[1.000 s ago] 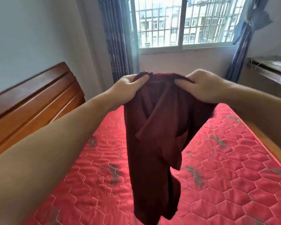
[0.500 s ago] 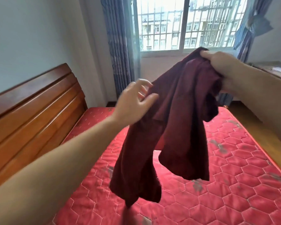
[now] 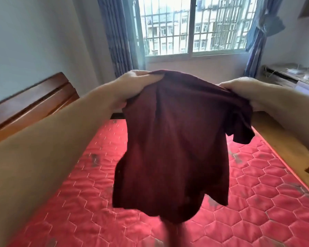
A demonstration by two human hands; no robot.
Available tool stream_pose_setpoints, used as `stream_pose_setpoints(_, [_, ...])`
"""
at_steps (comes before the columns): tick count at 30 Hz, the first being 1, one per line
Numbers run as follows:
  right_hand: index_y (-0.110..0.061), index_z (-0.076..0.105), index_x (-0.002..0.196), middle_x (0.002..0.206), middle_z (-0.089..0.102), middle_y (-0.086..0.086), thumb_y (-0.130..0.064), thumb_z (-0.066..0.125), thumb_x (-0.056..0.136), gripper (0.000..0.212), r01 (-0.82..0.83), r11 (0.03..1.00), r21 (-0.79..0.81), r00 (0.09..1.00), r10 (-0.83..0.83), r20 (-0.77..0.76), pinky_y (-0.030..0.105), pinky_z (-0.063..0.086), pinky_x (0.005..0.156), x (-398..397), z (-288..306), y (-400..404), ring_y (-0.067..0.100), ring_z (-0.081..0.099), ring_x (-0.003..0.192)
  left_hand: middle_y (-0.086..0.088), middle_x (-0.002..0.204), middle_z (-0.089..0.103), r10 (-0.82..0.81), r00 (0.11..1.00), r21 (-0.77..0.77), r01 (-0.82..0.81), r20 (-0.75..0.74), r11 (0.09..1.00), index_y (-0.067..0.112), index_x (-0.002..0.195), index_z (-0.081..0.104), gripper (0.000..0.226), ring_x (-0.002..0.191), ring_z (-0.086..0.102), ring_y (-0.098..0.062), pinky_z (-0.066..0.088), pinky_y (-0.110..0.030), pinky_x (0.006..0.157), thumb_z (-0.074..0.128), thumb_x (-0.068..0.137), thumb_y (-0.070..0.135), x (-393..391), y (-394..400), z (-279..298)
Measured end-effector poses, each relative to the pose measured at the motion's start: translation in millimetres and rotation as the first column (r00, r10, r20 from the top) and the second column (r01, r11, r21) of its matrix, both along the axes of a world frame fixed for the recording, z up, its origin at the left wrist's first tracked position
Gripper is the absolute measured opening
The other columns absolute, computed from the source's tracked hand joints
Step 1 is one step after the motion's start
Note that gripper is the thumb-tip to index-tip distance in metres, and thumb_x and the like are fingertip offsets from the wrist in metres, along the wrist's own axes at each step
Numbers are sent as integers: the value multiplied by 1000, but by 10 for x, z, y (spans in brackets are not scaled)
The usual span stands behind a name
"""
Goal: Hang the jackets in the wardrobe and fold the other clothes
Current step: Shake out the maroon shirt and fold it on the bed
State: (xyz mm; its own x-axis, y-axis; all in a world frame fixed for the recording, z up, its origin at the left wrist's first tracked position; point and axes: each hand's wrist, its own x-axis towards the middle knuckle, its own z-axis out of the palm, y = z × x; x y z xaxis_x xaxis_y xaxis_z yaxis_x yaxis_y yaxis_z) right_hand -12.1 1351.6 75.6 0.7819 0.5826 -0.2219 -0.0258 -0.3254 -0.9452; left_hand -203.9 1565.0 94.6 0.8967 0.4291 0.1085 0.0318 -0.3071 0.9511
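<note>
Where shirt [image 3: 175, 139] hangs: mattress [image 3: 96, 202] below.

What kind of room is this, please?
Most likely a bedroom in a home: a red quilted mattress with a wooden headboard, a barred window with blue curtains, and a wooden desk beside it.

Two bare forearms are seen, one from the lower left and one from the right edge. No sleeve is seen on either arm behind the fingers. The left hand [image 3: 130, 86] and the right hand [image 3: 243, 90] are uncovered; no glove, ring, watch or band is seen on them. The fingers [image 3: 150, 75] of the left hand are shown as bare, with nails too blurred to be judged.
</note>
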Motion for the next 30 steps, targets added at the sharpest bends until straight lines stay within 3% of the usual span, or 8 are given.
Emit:
stream_pose_setpoints(4, [-11,70,92,86,69,10,-30,71,81,22,112,986,-126,974,-84,208,38,52,77,161,53,-115,23,63,71,-8,96,75,-213,945,-83,198,-250,977,18,89,79,20,79,73,-17,58,-27,65,72,75,30,-81,8,123])
stream_pose_setpoints(7, [-14,70,94,98,68,7,-46,68,83,34,253,942,-219,750,-48,660,30,46,78,129,64,-88,22,61,87,-9,88,75,-254,952,-145,231,-173,962,11,95,73,14,69,72,-17,59,-28,61,65,84,8,46,-211,112])
stream_pose_setpoints(11, [-33,64,98,95,69,-11,-68,67,69,46,-135,987,83,757,48,652,18,50,70,-506,-65,171,0,64,82,-10,68,67,-140,985,-383,91,-102,919,6,83,60,13,53,64,-17,54,-23,52,52,92,10,379,-561,100])
stream_pose_setpoints(15, [-21,71,97,75,70,-1,-31,70,80,19,-167,975,-145,494,210,844,35,52,75,-557,-213,192,14,64,68,-8,74,49,-293,927,-407,180,-234,895,9,77,49,18,68,52,-20,48,-30,68,46,91,20,432,-519,166])
stream_pose_setpoints(19, [-3,72,96,87,72,19,-10,56,95,18,-178,981,-71,671,174,721,41,58,77,-273,-130,-28,23,68,77,-15,87,63,-350,922,-275,298,-165,914,2,99,54,19,75,64,-24,53,-31,70,58,80,1,278,-339,128])
stream_pose_setpoints(22, [-15,69,99,83,69,1,-13,53,98,16,-120,981,150,855,26,517,26,54,60,-120,-50,-194,8,64,67,-16,121,64,-148,933,282,246,-327,927,10,130,53,60,107,64,-28,56,-37,88,67,75,-10,183,-177,65])
stream_pose_setpoints(25, [-17,60,89,77,59,4,-1,40,98,27,37,933,357,976,-111,188,28,51,55,-15,1,-246,17,58,62,-8,97,72,8,969,509,122,-246,852,20,113,68,37,83,65,-21,57,-39,80,72,80,3,159,-71,-6])
stream_pose_setpoints(30, [-11,65,103,99,64,13,-26,46,98,24,173,939,297,973,-209,94,50,45,102,49,-80,-150,33,64,92,4,73,61,0,995,560,56,-99,826,16,92,73,9,65,49,-10,42,-26,65,73,84,21,188,48,-44])
